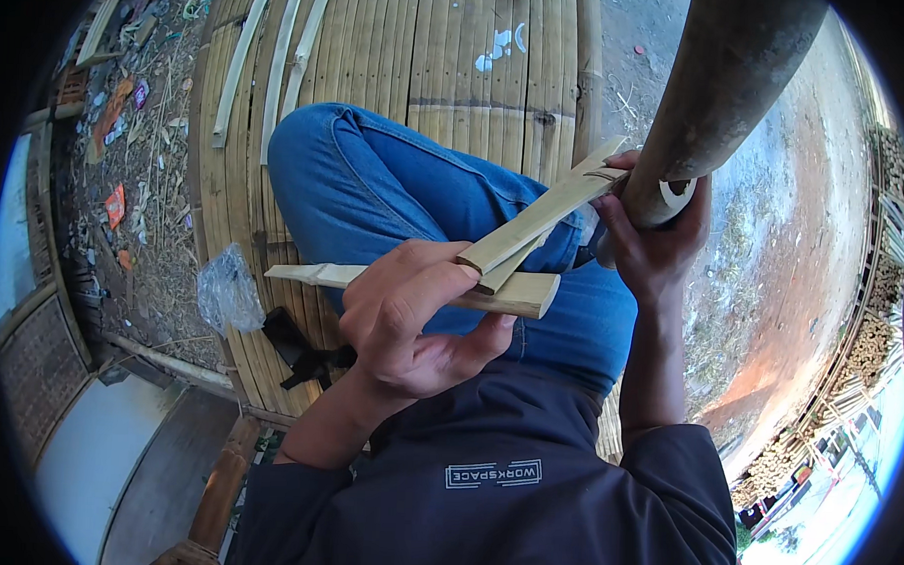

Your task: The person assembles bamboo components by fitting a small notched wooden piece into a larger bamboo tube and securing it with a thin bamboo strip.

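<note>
My left hand (411,316) is closed on the near end of split bamboo strips (534,219), which slant up and away over my lap. Another bamboo strip (519,293) lies crosswise beneath that hand, its cut end pointing right. At the strips' far end, my right hand (662,245) is wrapped round the lower end of a thick bamboo pole (722,93). This pole comes down from the upper right and has a pale cut opening at its end. A thin dark edge shows across the strips by my right fingertips; the pole and fingers hide what it belongs to.
I sit cross-legged in jeans (376,180) on a bamboo-slat platform (380,51). Long pale strips (246,56) lie at its far left. A clear plastic bag (230,290) and a black object (291,342) are left of me. Littered ground (142,172) borders the platform.
</note>
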Available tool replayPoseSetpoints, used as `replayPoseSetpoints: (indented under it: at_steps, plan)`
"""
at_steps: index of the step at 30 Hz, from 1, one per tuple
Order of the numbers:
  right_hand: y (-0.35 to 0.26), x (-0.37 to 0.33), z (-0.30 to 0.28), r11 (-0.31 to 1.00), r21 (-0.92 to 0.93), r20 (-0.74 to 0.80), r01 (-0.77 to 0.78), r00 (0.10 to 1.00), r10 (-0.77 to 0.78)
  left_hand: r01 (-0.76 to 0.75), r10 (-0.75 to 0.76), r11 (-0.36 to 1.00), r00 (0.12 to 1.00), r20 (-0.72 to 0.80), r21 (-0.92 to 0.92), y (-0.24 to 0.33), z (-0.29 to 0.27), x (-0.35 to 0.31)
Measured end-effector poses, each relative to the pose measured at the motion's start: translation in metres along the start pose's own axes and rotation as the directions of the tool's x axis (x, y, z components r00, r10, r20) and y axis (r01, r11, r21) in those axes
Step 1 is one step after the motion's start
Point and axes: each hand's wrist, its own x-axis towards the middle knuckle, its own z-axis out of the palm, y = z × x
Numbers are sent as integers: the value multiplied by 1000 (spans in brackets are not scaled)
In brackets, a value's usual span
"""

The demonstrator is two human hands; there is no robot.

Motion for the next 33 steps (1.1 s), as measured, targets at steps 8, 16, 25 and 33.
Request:
replayPoseSetpoints:
  at_steps: [8, 16, 25, 33]
  plan:
    - [0, 3, 5, 999, -29, -9, -41, 999, 41, 43, -37, 998, 991, -127, 44, -6, 3, 2]
    - [-5, 13, 15, 990, -139, -3, -26, 1000, 26, 185, -169, 962, 981, -92, 202, -6, 1, 13]
    - [-6, 15, 22, 994, -102, 23, -39, 999, 42, 246, -224, 941, 968, -116, 234, -7, 0, 20]
    - [-4, 21, 26, 979, -200, 41, -32, 998, 41, 313, -312, 945, 950, -29, 99, -23, -6, 29]
